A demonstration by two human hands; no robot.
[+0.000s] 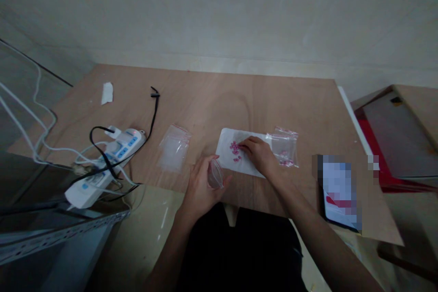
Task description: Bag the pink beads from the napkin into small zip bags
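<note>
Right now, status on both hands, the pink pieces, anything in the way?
Left hand holding clear bag, mouth open. Right hand at pink pieces on white sheet. Power strip off left, clear of sheet.

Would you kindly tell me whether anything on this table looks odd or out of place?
Yes, the power strip at the left of the table: it lies askew, its near end seemingly jutting past the front edge, with cables tangled across it.
</note>
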